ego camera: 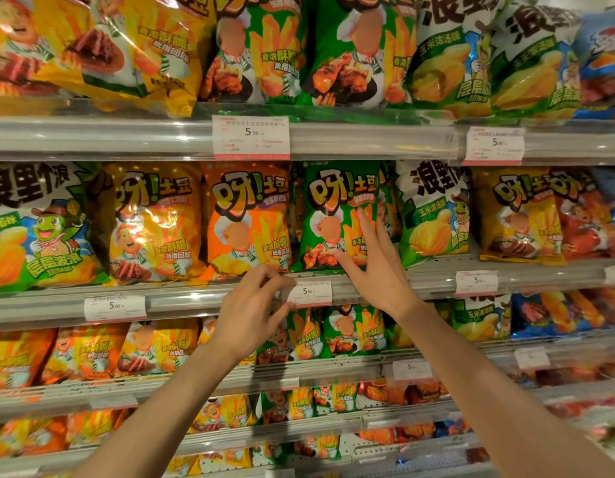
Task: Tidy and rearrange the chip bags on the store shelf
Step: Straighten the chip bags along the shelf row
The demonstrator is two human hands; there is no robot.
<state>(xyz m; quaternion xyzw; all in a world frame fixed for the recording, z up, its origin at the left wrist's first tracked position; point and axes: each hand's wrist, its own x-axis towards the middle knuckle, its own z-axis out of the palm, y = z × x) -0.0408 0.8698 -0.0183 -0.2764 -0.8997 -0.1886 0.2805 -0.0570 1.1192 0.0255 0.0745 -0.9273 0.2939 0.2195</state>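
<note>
While most glossy chip bags on the long metal store shelf (368, 282) already stand upright, the green foil chip bag (328, 219) at centre gets the right hand's (375, 267) spread fingers, and the left hand (252, 305) pinches the white price tag (309, 293).

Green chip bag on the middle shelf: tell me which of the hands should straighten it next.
Right. The right hand is open with fingers spread against the green chip bag, probably ready to nudge it. The left hand is lower, pinching the white price tag on the rail.
</note>
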